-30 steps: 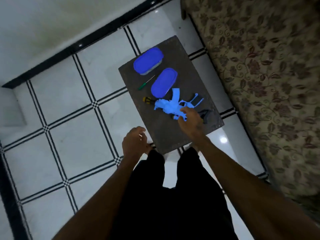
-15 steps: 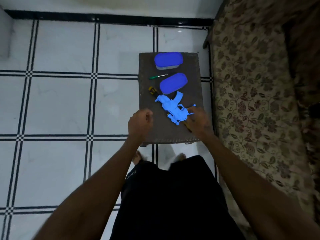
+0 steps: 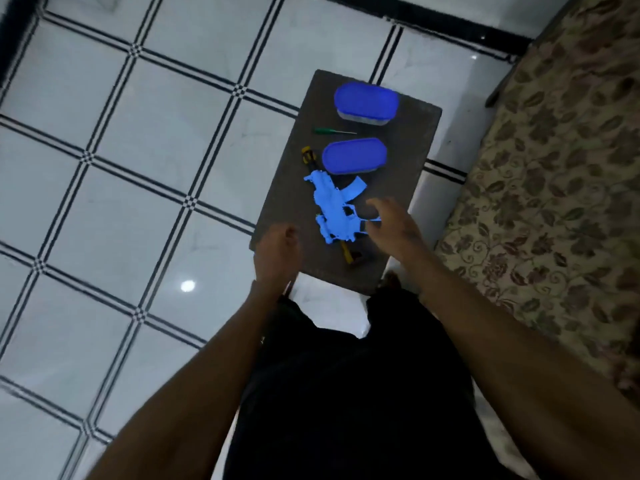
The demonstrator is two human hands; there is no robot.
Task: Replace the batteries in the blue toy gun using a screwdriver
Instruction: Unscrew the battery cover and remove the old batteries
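The blue toy gun [image 3: 334, 209] lies on a small dark table [image 3: 412, 150], barrel pointing away from me. My right hand [image 3: 391, 226] is over the gun's rear end with fingers spread; whether it touches the gun I cannot tell. My left hand [image 3: 277, 251] hovers at the table's near left corner with its fingers curled, and nothing shows in it. A yellow-and-black screwdriver [image 3: 308, 156] lies partly under the gun. A thin green screwdriver [image 3: 332, 130] lies farther back.
Two blue-lidded containers stand on the table, one at the far end [image 3: 366, 102] and one [image 3: 354, 155] just beyond the gun. A floral-covered sofa [image 3: 554, 202] runs along the right. White tiled floor [image 3: 138, 168] surrounds the table; my legs are below it.
The gun has turned so its barrel points away from me. My right hand's fingers have spread over its rear end. The camera view has swung and moved closer.
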